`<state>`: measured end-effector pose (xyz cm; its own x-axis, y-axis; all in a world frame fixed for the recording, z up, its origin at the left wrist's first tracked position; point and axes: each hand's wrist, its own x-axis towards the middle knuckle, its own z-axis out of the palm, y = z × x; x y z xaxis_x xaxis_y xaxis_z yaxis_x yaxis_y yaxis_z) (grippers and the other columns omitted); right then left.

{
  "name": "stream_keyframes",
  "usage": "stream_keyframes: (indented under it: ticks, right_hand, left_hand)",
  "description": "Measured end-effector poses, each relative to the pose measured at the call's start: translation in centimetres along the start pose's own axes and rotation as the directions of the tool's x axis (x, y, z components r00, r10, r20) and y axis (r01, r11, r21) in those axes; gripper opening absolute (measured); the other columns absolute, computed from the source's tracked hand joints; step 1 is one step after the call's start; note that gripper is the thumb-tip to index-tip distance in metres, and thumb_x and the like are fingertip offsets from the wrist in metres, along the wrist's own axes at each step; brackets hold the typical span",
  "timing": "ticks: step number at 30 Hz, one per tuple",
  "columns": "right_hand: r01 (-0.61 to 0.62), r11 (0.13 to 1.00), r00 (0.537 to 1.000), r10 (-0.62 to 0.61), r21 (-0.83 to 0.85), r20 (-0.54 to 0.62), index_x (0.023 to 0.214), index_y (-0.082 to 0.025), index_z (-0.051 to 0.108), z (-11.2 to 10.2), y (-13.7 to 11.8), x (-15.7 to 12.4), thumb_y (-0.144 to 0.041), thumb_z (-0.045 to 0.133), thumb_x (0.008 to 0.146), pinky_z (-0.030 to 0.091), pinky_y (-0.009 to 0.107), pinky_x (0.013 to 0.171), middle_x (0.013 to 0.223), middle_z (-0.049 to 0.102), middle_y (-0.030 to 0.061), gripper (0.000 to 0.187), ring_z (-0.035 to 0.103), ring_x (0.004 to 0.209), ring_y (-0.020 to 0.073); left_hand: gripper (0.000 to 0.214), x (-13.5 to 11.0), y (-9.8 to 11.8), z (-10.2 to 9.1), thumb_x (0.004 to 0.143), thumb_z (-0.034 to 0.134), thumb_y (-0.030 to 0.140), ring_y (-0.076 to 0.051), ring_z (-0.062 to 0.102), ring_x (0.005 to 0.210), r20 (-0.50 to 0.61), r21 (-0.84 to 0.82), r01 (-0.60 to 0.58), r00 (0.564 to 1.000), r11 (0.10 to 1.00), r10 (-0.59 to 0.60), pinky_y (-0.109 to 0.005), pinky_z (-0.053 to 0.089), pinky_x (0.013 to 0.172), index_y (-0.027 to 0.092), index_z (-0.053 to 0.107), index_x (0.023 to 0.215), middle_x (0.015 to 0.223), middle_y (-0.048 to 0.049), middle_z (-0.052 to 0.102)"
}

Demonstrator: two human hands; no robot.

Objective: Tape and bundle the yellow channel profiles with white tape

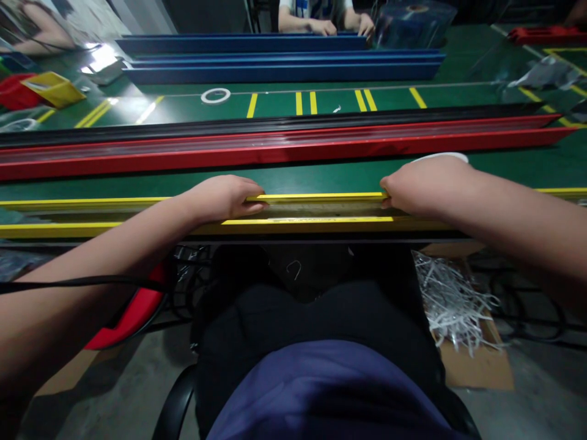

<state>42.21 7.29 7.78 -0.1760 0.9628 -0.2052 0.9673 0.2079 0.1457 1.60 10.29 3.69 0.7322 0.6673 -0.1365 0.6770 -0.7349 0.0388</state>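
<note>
A long yellow channel (321, 225) lies along the near edge of the green table, its open side facing up. My left hand (229, 197) grips the channel's far wall, thumb inside and fingers over the rim. Farther right, my right hand (422, 186) pinches that same far wall; its fingertips are partly hidden behind the hand. Between the hands, the inside of the channel looks greyish and see-through. Just beyond lies a long red channel (257, 157), parallel to the yellow one, with a black strip (220, 127) along its far side.
Several blue channels (284, 73) lie across the table (330, 174), near a co-worker's hands (323, 27). A white ring (215, 96), a yellow bin (54, 88) and a clear plastic roll (410, 27) are farther back. Below right, white strips (452, 299) fill a cardboard box.
</note>
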Motion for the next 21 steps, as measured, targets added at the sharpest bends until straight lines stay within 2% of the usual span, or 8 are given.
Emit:
stream_keyframes:
  ticks: [3,7,12,15,18,21]
  right_hand:
    - [-0.004,0.982,0.985,0.036,-0.187,0.167,0.083,-0.021,0.081,-1.2,-0.5,0.3,-0.055,0.081,0.080,0.049,0.054,0.083,0.086,0.073,0.0164,0.034,0.069,0.094,0.0376]
    - [0.010,0.991,0.985,0.013,-0.134,0.172,0.086,-0.020,0.081,-1.0,-0.1,0.6,-0.069,0.071,0.086,0.050,0.051,0.087,0.102,0.074,0.0186,0.051,0.068,0.108,0.0382]
    - [-0.031,0.998,0.989,0.039,-0.059,0.143,0.078,-0.014,0.079,-0.3,0.2,0.8,-0.071,0.060,0.095,0.047,0.050,0.088,0.100,0.074,0.0215,0.062,0.067,0.113,0.0383]
    - [-0.058,0.990,0.984,0.078,-0.126,0.160,0.082,-0.014,0.081,-0.9,-0.3,0.1,-0.064,0.063,0.096,0.046,0.052,0.089,0.098,0.074,0.0206,0.055,0.067,0.113,0.0386]
    - [-0.052,0.976,0.977,0.094,-0.210,0.194,0.089,-0.017,0.083,-2.2,-1.3,-1.0,-0.057,0.073,0.092,0.045,0.053,0.091,0.098,0.074,0.0185,0.041,0.066,0.112,0.0387]
    - [-0.096,0.965,0.961,0.154,-0.245,0.230,0.094,-0.021,0.084,-3.5,-2.7,-2.0,-0.048,0.075,0.092,0.045,0.054,0.092,0.101,0.075,0.0169,0.029,0.067,0.109,0.0375]
  left_hand:
    - [0.044,0.0,0.2,-0.2,0.104,0.046,0.054,-0.019,0.062,0.077,0.012,0.008,0.018,1.000,1.000,-0.018,-0.029,0.039,0.069,0.020,0.071,0.089,0.086,-0.0064,0.067]
    - [0.043,0.0,0.7,-0.6,0.103,0.048,0.053,-0.017,0.060,0.075,0.020,0.021,0.034,0.999,0.999,-0.035,-0.029,0.037,0.067,0.020,0.071,0.091,0.086,-0.0054,0.067]
    - [0.042,0.1,0.6,-0.5,0.103,0.049,0.052,-0.018,0.059,0.073,0.029,0.039,0.023,0.999,0.999,-0.024,-0.031,0.035,0.066,0.018,0.071,0.091,0.085,-0.0061,0.066]
    - [0.043,0.3,0.4,-0.3,0.103,0.050,0.053,-0.017,0.058,0.072,0.030,0.043,0.026,0.999,0.999,-0.028,-0.031,0.035,0.065,0.018,0.071,0.089,0.084,-0.0065,0.066]
    - [0.042,0.4,0.2,-0.2,0.102,0.052,0.054,-0.017,0.058,0.072,0.033,0.042,0.035,0.999,0.998,-0.036,-0.030,0.035,0.065,0.019,0.071,0.090,0.084,-0.0059,0.067]
    - [0.042,0.4,0.1,-0.1,0.102,0.051,0.055,-0.017,0.059,0.073,0.033,0.033,0.035,0.999,0.999,-0.036,-0.030,0.036,0.066,0.020,0.071,0.091,0.085,-0.0057,0.067]
